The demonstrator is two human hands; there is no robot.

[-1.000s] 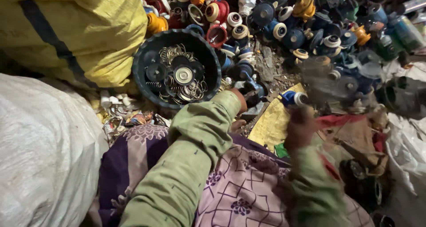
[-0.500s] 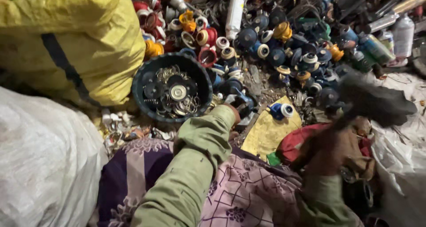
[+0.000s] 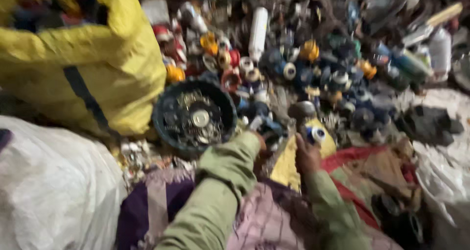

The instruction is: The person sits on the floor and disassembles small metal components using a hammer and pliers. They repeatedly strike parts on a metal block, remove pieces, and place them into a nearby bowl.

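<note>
The picture is blurred. My left hand (image 3: 258, 143), in a green sleeve, reaches to the near edge of a heap of small blue, red and yellow plastic-and-metal spool parts (image 3: 293, 74). Its fingers rest at a dark blue part (image 3: 268, 126), and the sleeve hides whether they grip it. My right hand (image 3: 306, 156) is closed round the handle of a hammer-like tool. The tool's grey metal head (image 3: 301, 110) is down just above a blue and white part (image 3: 314, 133) lying on a yellow cloth (image 3: 286, 164).
A round black basin (image 3: 164, 113) with metal rings and discs stands left of my hands. A full yellow sack (image 3: 98, 59) lies behind it and a white sack (image 3: 54, 191) at near left. A white bottle (image 3: 258, 32), red cloth (image 3: 357, 154) and patterned fabric (image 3: 274, 220) surround me.
My right hand has swung the tool from raised at the right down to the blue and white part. My left hand stays at the heap's edge. The camera has shifted a little.
</note>
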